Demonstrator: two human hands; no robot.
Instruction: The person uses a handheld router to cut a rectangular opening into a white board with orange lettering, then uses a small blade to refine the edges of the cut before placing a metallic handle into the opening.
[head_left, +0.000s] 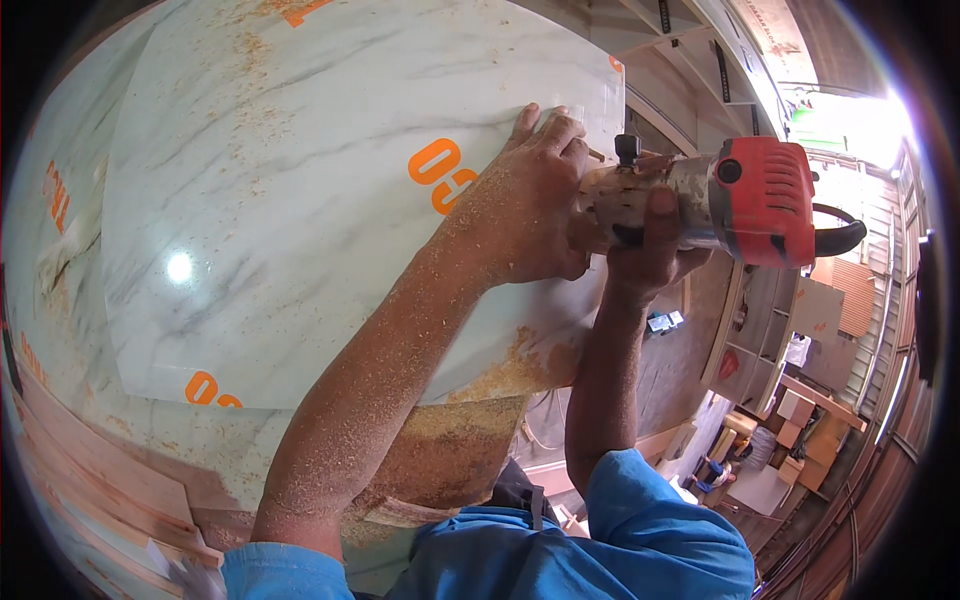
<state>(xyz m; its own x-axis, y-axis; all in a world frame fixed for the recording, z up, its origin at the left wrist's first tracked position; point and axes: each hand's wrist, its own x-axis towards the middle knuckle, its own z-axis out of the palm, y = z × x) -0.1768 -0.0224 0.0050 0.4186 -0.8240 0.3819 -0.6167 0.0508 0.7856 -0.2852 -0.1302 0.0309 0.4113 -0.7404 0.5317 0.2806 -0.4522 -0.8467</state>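
Note:
A trim router [690, 195] with a red motor cap and a metal body lies sideways, its base against the right edge of a white marble-patterned panel [330, 200]. My right hand [655, 240] is wrapped round its body from below, thumb on the near side. Closed about the base end, my left hand [540, 195] rests on the panel near that edge, with some fingertips on the surface. The bit and the cut edge are hidden behind my hands. Sawdust coats both forearms and lies scattered over the panel, which bears orange printed marks.
Under the panel is another marble-patterned sheet [60, 280], with long wooden strips [110, 500] at the lower left. A pale cabinet frame [690, 60] stands beyond the router. Cardboard boxes [825, 440] and a person [715, 472] are at the lower right.

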